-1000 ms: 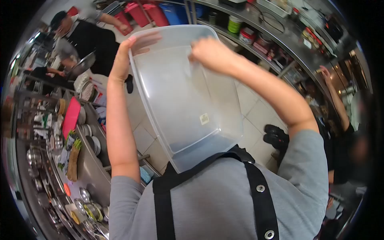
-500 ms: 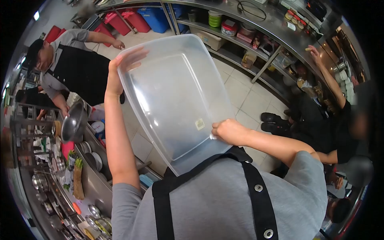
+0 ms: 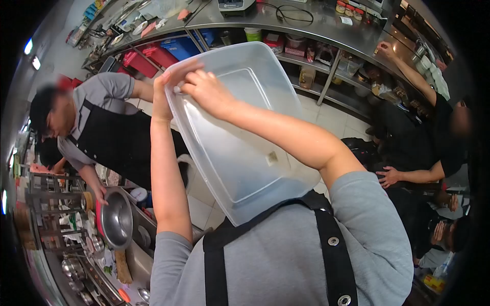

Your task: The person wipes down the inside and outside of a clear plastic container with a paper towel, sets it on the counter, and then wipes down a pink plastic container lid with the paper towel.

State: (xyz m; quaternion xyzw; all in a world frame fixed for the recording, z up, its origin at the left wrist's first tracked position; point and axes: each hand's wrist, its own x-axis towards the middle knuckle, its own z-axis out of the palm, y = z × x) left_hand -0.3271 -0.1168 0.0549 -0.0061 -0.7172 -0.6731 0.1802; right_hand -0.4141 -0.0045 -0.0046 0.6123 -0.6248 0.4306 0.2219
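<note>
A large clear plastic tub (image 3: 245, 173) is tilted in front of my chest, its open side toward me and its lower end against my apron. My left hand (image 3: 162, 99) grips its upper left rim, fingers wrapped behind the wall and seen blurred through the plastic. Inside the tub, near that same corner, is my right hand (image 3: 209, 94), with its fingers bent against the wall. A small white wad (image 3: 177, 89) shows at its fingertips; its material is too small to tell. A pale sticker (image 3: 272, 158) sits on the tub's base.
At left a co-worker in a black apron (image 3: 117, 137) holds a metal bowl (image 3: 116, 217). Other people (image 3: 408, 122) are at right. A steel counter (image 3: 245, 16) with shelves of containers runs along the back, near red bins (image 3: 140, 62) and a blue bin (image 3: 178, 49).
My right hand has moved from the tub's lower right to its upper left corner, the white wad with it. My left hand keeps its grip. The co-worker and bowl appear closer.
</note>
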